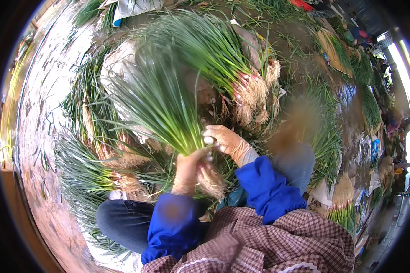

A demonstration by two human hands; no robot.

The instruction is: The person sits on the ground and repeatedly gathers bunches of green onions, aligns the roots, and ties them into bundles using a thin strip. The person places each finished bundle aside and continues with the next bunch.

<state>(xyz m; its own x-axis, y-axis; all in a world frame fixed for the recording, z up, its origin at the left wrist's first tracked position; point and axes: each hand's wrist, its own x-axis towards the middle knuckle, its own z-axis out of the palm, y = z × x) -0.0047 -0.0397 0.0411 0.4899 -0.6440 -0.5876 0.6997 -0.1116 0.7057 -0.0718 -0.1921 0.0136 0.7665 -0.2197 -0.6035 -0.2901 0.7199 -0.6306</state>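
My left hand (pixel 188 167) is closed round the lower stems of a bunch of green onions (pixel 172 119). The long leaves fan up and to the left, and pale roots hang below the fist. My right hand (pixel 223 138), in what looks like a thin, stained glove, is at the right side of the bunch, its fingers bent close to the stems; whether they pinch a stem or leaf is unclear. Beyond my hands lies a large pile of green onions (pixel 208 51), its pinkish bulbs and tangled roots towards the right.
Further green onions (pixel 89 177) lie to the left, some beside my bent knee (pixel 123 218). Loose green leaves (pixel 321 136) cover ground to the right, near an upturned root bundle (pixel 343 194). A white sack (pixel 136 8) lies at the top. Brown blurs obscure parts of the view.
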